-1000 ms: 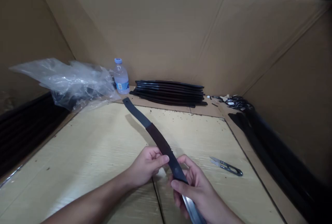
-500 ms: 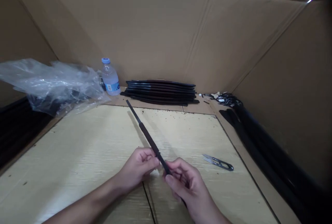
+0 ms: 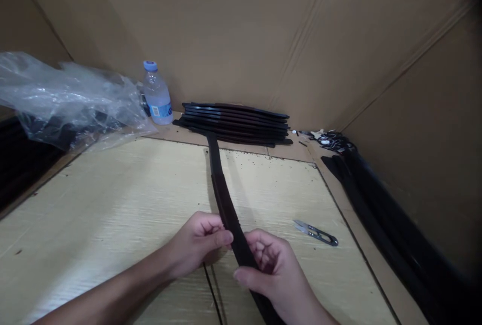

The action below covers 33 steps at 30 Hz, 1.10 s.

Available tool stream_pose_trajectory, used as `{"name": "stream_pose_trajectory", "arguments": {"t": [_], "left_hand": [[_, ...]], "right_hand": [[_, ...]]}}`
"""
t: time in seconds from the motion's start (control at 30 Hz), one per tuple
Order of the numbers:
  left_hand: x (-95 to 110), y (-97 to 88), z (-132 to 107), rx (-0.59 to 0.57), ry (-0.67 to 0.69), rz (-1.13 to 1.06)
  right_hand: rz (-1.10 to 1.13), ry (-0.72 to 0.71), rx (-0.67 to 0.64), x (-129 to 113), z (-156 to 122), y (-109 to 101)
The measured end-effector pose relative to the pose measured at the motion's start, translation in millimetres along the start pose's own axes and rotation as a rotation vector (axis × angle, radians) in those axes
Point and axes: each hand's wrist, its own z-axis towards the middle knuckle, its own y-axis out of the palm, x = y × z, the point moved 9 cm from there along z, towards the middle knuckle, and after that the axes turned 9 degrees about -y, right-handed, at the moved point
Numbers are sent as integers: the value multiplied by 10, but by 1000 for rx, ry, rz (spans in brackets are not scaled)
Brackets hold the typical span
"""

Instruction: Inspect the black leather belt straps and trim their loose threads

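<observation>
A long, flat black strip [image 3: 226,202] runs from near the back of the board down toward me, bowed slightly, its broad face showing. Its middle stretch looks thicker and darker, with a rough edge near my fingers. My left hand [image 3: 207,237] pinches its left edge just below that stretch. Lower down, my right hand [image 3: 269,264] grips the strip between thumb and fingers. A thin black cord or line [image 3: 213,290] shows on the board below my left hand. To the right lies a pair of thread snips [image 3: 316,233], touched by neither hand.
A stack of similar black strips [image 3: 233,124] lies along the back cardboard wall [image 3: 226,28]. Left of it stand a water bottle [image 3: 157,95] and crumpled clear plastic [image 3: 83,99]. More long black strips [image 3: 376,214] and tangled cords [image 3: 333,140] lie right of the pale board [image 3: 131,204].
The strip has turned from edge-on to broad face toward me, and its far end has swung right. Both hands keep their hold. The view has shifted slightly.
</observation>
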Motion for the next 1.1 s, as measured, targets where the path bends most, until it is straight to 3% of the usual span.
{"name": "stream_pose_trajectory", "arguments": {"t": [0.23,0.53,0.8,0.97,1.1], "left_hand": [[-4,128,-23,-127,-12,-94],[109,18,-24,-5,91,86],[13,72,-37,-76,4,57],[40,127,-47,-141,19,-24],[95,131,-46,-133,63,-10]], "right_hand": [[149,43,-78,58,-46,101],[88,-22,52,-9,-57,-28],[26,6,-36,23,-23,54],[98,67,-36,103,-65,62],[89,-1,13,62,-95,25]]}}
